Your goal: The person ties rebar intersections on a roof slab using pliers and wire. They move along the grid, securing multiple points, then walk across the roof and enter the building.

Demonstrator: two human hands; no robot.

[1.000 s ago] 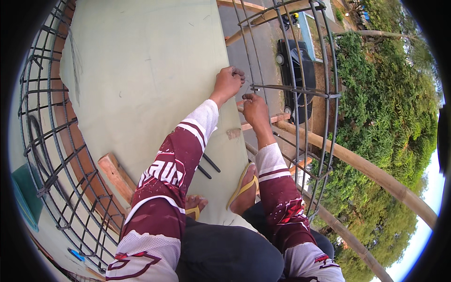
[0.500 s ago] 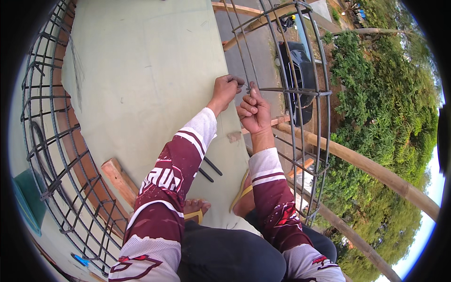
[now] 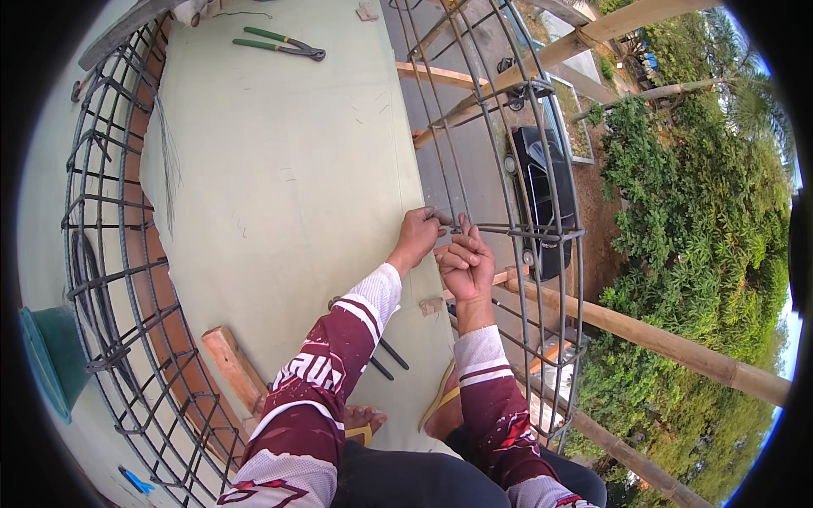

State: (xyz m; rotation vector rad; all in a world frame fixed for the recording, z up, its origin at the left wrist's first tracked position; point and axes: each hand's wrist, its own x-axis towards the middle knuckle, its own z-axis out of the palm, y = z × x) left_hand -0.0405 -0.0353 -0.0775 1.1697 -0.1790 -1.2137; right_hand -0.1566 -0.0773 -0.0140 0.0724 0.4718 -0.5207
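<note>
Both my hands meet at the near long bar of the right-hand rebar cage [image 3: 512,230], where a cross tie joins it. My left hand [image 3: 418,236] is closed in a pinch just left of that joint; what it pinches is too small to make out. My right hand [image 3: 468,264] touches the joint from the near side, its index finger pointing up along the bar and its other fingers curled. Whatever lies between its fingers is hidden. Beneath my left forearm a tool with two dark handles [image 3: 389,360] lies on the pale board [image 3: 279,195], partly covered.
Green-handled pincers [image 3: 279,44] lie at the board's far end. Another rebar cage [image 3: 106,271] runs along the left, with a wood block [image 3: 233,368] beside it. Bamboo poles [image 3: 669,343] cross on the right. Past the board's right edge is a drop to a road with a dark car [image 3: 546,203].
The view has shifted, so my hands and the cage appear lower and the pincers have come into sight. Both hands stay at the same joint, with nearly the same grip.
</note>
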